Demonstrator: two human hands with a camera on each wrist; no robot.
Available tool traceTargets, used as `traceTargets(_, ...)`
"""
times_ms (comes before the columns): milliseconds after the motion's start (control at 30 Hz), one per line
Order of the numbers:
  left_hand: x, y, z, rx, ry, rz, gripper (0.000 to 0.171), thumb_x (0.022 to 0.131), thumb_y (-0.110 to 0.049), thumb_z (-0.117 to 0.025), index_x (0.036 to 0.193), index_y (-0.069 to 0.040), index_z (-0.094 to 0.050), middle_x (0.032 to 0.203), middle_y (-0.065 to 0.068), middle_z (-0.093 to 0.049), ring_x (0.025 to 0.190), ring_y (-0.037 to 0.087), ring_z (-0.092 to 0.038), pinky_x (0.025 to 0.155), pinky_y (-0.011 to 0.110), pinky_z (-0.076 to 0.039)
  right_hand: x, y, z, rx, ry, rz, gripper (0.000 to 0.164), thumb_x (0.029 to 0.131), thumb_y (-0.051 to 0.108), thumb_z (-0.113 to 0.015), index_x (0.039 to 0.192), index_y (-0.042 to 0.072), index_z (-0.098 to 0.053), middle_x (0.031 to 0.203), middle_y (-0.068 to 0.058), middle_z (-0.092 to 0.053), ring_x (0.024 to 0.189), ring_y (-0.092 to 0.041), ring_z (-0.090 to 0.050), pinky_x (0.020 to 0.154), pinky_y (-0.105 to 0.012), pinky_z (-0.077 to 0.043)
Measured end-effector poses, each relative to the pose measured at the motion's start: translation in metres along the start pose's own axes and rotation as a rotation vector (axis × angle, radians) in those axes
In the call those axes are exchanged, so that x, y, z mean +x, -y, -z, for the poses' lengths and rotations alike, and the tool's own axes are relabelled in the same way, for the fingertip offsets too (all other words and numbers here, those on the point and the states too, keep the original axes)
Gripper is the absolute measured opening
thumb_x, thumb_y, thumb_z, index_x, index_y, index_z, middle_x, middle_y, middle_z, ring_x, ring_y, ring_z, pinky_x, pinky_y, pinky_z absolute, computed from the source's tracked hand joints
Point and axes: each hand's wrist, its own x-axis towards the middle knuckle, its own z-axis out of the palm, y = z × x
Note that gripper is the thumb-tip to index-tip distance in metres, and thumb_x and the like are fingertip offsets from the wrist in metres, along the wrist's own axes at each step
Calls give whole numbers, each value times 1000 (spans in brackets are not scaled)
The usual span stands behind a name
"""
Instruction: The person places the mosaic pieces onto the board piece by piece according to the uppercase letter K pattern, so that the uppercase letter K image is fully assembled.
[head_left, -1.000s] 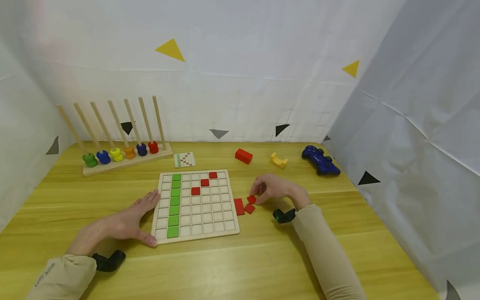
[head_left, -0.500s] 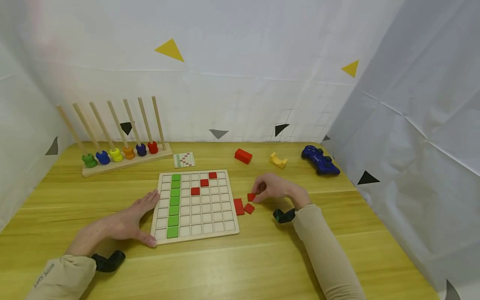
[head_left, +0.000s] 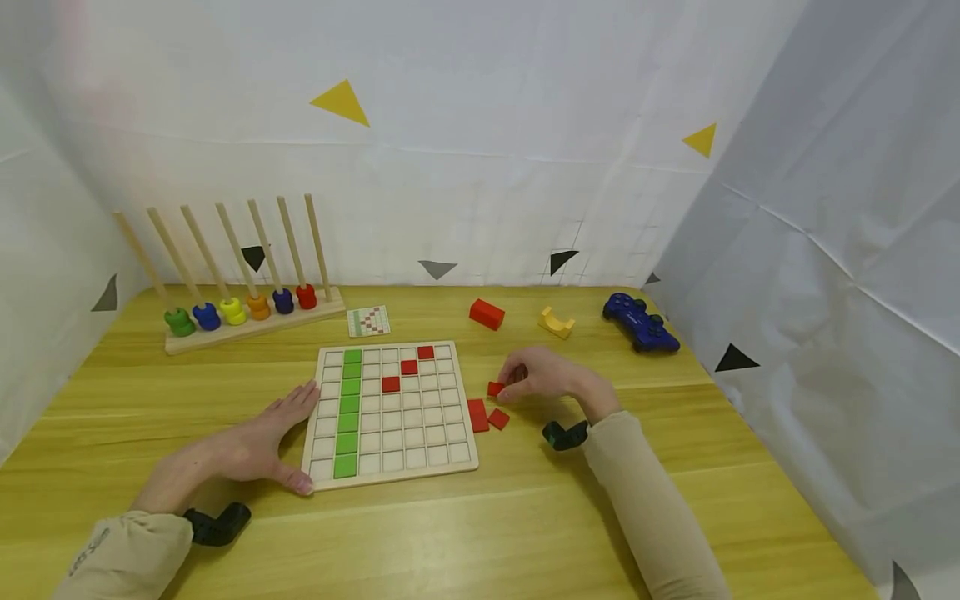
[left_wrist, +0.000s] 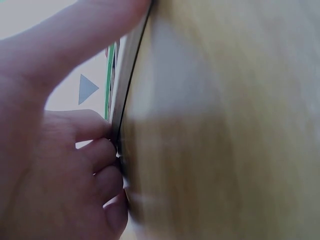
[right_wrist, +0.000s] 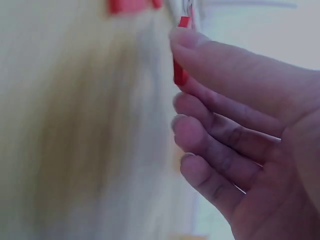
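Observation:
My right hand (head_left: 546, 374) pinches a small red square tile (head_left: 495, 389) between thumb and forefinger; in the right wrist view this tile (right_wrist: 179, 75) shows edge-on, its other fingers loosely bent below. A wooden grid board (head_left: 390, 479) lies flat to the left, with a column of green tiles (head_left: 349, 403) and a diagonal of red tiles (head_left: 408, 367). Along the board's left edge rests my left hand (head_left: 251, 446), thumb and fingers spread, touching the rim (left_wrist: 131, 65). More red tiles (head_left: 478, 415) lie by the board's right edge, one (head_left: 498, 418) just off it.
A wooden peg stand (head_left: 255, 321) with coloured beads stands at the back left. Beside it lies a small pattern card (head_left: 368, 321). Farther right are a red block (head_left: 487, 314), a yellow curved block (head_left: 557, 322) and a blue game controller (head_left: 641, 322).
My right hand has picked up the red tile, and the tile has shifted slightly to the left with the fingertips. The left hand and board have stayed put.

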Motion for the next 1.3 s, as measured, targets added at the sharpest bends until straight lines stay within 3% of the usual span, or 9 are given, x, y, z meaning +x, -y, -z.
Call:
traceTargets(233,0,0,-1,-5,1,1,133,67,-47,-89,158,6,-7,165,26,6,151,48,7,117,68,-2,8,45,0,-67,-39,46,21,90,28,-76,104,13,-71,94,4,-66,84,-11,-60,79,-27,-53)
traceTargets(467,-2,0,-1,-6,0,7,133,67,-47,-89,157,6,-7,165,26,6,151,47,7,117,68,-1,41,88,-15,-157,-23,148,21,91,29,-75,102,12,-72,94,4,-63,86,-10,-59,79,-22,-52)
traceTargets(733,-1,-2,-1,21,-2,20,134,66,-49,-88,157,6,-8,165,27,5,151,48,5,117,69,-2,74,132,-37,-137,40,162,23,92,27,-74,106,9,-71,101,3,-63,92,-10,-59,84,-19,-50)
traceTargets(900,1,-2,-1,43,1,29,133,67,-51,-87,158,6,-8,165,27,4,151,48,4,118,69,-3,84,141,-49,-130,53,156,24,91,29,-75,105,10,-71,99,4,-63,89,-9,-59,81,-17,-49)
traceTargets(1300,0,-2,0,11,9,31,132,68,-49,-87,158,5,-7,165,26,5,151,47,6,117,69,-2,96,139,-71,-219,40,154,25,89,32,-76,104,12,-71,97,6,-60,88,-6,-56,78,-14,-47)
